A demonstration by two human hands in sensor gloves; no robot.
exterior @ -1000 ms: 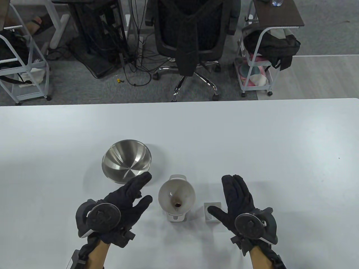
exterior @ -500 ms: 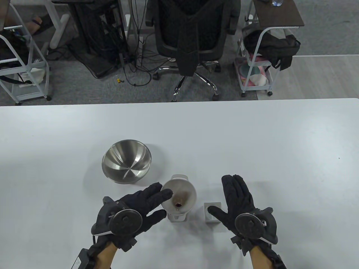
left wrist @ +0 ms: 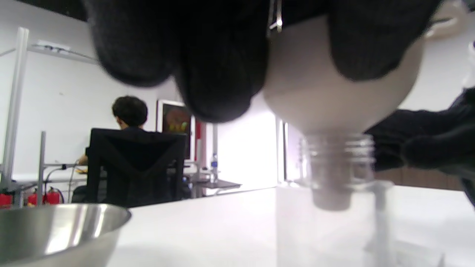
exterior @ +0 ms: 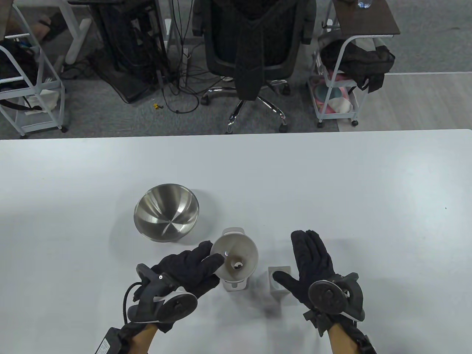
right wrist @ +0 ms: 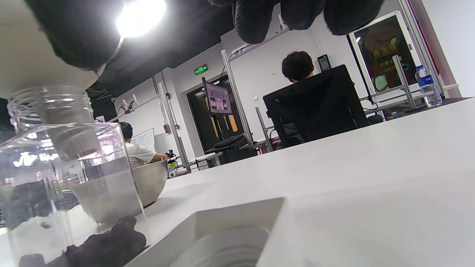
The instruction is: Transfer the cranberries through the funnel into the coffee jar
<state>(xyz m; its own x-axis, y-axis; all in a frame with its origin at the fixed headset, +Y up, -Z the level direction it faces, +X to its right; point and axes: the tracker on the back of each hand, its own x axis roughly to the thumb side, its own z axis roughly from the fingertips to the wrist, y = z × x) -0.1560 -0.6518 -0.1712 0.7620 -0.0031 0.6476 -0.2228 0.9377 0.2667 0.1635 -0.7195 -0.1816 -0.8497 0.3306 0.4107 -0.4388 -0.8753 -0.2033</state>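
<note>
A white funnel sits in the neck of a clear coffee jar near the table's front. My left hand grips the funnel's left side. In the left wrist view my fingers wrap the funnel bowl above the jar's threaded neck. The funnel's throat looks clear. Dark cranberries lie at the bottom of the jar. My right hand is open, flat and empty, right of the jar.
An empty steel bowl stands behind and left of the jar. A white square lid lies right of the jar, by my right thumb. An office chair and carts stand beyond the table's far edge.
My left hand moved right from beside the bowl onto the funnel and rolled over. The dark cranberries in the funnel's throat no longer show. The right hand stayed still.
</note>
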